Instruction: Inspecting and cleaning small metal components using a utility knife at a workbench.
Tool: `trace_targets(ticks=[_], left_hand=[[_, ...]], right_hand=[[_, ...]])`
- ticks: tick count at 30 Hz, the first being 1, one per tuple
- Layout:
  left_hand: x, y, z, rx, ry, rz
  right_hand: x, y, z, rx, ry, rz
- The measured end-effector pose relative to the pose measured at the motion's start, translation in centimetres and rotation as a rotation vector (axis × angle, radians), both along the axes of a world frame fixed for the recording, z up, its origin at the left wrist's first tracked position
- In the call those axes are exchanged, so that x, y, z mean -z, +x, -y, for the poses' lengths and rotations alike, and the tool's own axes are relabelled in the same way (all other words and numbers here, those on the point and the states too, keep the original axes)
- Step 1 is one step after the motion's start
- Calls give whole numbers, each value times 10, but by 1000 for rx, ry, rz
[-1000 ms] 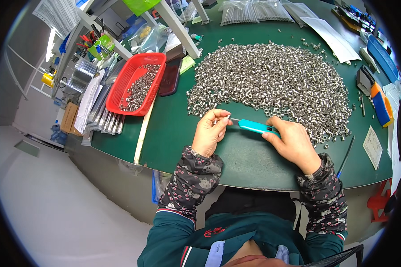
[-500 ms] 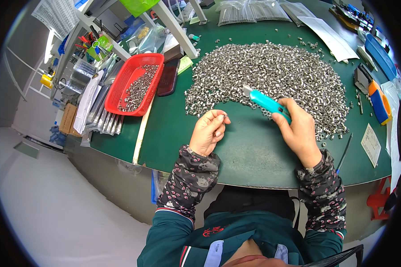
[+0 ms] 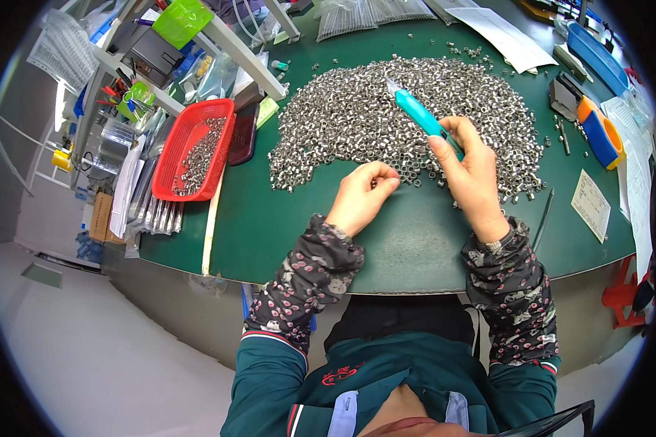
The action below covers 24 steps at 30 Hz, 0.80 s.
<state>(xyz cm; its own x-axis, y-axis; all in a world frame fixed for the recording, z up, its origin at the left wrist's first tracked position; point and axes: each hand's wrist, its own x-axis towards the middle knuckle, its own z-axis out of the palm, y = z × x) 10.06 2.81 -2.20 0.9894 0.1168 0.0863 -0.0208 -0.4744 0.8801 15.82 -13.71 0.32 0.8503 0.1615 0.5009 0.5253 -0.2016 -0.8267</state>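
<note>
Left hand [image 3: 364,191] at near edge of ring pile [image 3: 455,102]; cannot tell if its grip holds anything. Right hand [image 3: 472,171] grasps teal cutter [image 3: 418,114], axis slanting forward-left.

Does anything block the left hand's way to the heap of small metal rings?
Nothing visible does. The left hand is at the near edge of the heap of metal rings. The right hand holds a teal utility knife over the heap, farther right, outside that short path.
</note>
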Motion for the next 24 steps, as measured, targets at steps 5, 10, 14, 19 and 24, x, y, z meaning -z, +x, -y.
trace_targets(ticks=[5, 10, 14, 19, 24], left_hand=[[-1, 7, 15, -31, 378, 66], [8, 11, 16, -59, 481, 143], [1, 7, 6, -41, 388, 180], [-11, -19, -23, 21, -810, -176], [-3, -40, -46, 19, -1117, -91]], right_hand=[[-1, -2, 0, -41, 6, -10], [3, -1, -3, -37, -2, 30], [2, -2, -3, -39, -33, 33], [1, -5, -3, -66, -120, 17], [2, -13, -7, -148, -268, 116]])
